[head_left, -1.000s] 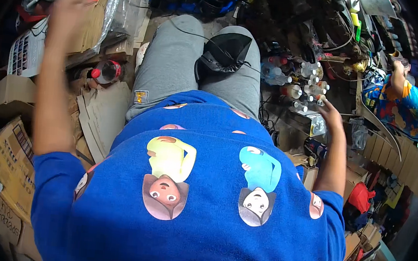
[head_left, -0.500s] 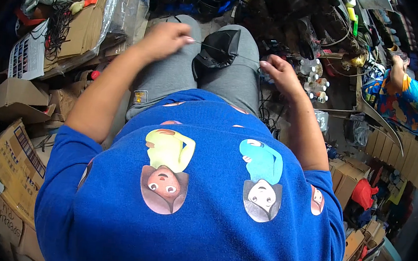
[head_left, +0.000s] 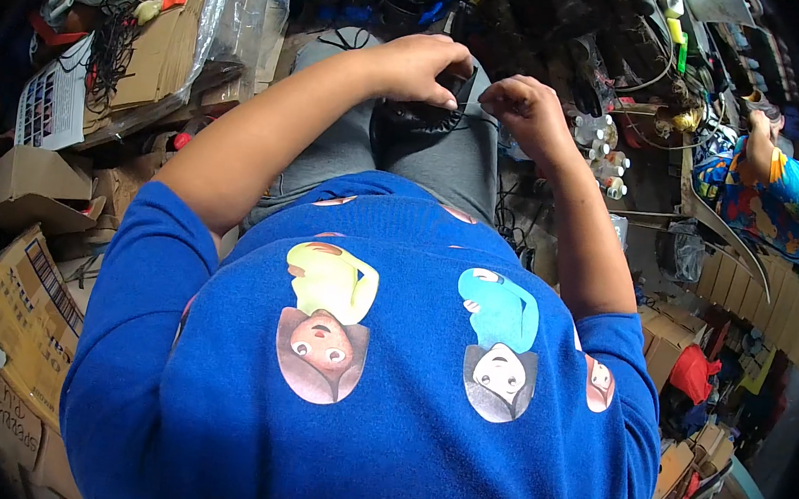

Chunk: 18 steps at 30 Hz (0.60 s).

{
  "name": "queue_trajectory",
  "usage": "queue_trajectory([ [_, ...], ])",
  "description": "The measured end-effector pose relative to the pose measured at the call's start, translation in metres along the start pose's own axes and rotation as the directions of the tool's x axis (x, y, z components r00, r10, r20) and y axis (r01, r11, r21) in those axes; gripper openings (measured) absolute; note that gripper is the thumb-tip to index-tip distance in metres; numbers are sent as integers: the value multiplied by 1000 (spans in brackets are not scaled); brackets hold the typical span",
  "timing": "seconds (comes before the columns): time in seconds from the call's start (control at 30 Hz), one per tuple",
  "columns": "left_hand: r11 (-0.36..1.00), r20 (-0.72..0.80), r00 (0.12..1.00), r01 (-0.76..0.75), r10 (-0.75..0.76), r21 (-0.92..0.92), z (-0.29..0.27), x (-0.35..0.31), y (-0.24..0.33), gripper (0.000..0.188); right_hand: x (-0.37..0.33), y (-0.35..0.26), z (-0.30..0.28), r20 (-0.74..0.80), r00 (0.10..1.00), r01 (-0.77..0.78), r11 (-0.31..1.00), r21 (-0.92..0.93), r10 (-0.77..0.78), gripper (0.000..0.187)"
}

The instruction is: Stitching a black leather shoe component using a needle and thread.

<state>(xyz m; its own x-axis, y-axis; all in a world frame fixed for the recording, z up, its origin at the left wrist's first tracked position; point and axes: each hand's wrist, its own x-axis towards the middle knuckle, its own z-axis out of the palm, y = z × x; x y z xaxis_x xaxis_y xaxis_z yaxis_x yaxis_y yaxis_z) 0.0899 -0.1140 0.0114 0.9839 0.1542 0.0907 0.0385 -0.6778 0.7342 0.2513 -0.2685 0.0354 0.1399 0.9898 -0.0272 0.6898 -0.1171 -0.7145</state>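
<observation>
A black leather piece (head_left: 420, 118) with a gathered, stitched-looking edge lies on my right thigh, mostly covered. Over it curves my left hand (head_left: 417, 69), thumb on the near side and fingers on the far side, gripping it. Just to its right, my right hand (head_left: 530, 114) is raised with its fingers pinched together. Whatever that pinch holds is too small to make out. Both hands are above my grey trousers (head_left: 328, 139), a short gap between them.
Small clear bottles (head_left: 607, 163) stand beyond my right knee. Flattened cardboard (head_left: 156, 48) under plastic and an open carton (head_left: 35, 184) are on the left. At the far right is another person in a colourful shirt (head_left: 779, 202), near a curved metal strip (head_left: 733, 241).
My left hand has moved right, onto the black leather piece. My right hand has come slightly up and stays pinched. The dark thread seen stretched between the hands no longer shows.
</observation>
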Motion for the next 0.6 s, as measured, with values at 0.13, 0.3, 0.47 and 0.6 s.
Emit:
queue_trajectory([
  [0.13,989,316,937,142,-148,42,-3,18,-2,32,6,6,3,44,999,-10,997,-78,13,14],
  [0.3,958,349,927,216,-140,-188,-1,17,-9,26,7,2,3,154,988,-16,998,-67,26,14],
  [0.47,895,353,928,255,-121,-365,5,16,-18,27,2,14,13,111,994,-26,999,38,22,12],
  [0.6,839,390,913,304,-121,-451,9,13,-26,32,-15,18,24,49,998,-29,998,64,26,20],
])
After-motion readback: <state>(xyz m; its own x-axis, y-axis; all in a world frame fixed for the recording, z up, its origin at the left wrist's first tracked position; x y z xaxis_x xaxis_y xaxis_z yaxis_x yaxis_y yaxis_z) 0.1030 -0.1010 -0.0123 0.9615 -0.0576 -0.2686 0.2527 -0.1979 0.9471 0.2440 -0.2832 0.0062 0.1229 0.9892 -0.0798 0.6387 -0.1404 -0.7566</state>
